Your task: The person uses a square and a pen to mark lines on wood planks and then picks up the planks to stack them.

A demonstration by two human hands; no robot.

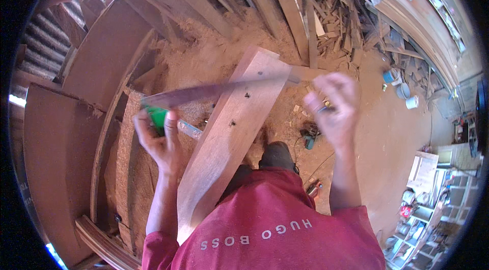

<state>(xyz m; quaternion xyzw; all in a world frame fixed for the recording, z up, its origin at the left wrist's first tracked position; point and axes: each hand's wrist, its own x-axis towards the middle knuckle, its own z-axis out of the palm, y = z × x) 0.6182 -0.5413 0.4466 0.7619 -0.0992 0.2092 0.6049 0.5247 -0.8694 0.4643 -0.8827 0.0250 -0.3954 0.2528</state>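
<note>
My left hand [158, 135] is closed around the green handle of a handsaw. The saw's long blade [204, 92] stretches to the right above a reddish-brown wooden plank [232, 132], its far end blurred. Just right of that blade end is my right hand [335, 107], raised and smeared by motion. Its fingers are loosely bent, with a gap to the thumb and no clear object between them. The plank slants from near my body up to the far middle, with a few dark holes or marks on its face.
A green power tool [309, 137] and an orange-black tool [314, 188] lie on the dusty floor at right. Scrap wood [341, 20] is heaped at the back. Tubs [402, 90] stand farther right, and shelves [417, 219] at lower right. Large boards [56, 168] lean at left.
</note>
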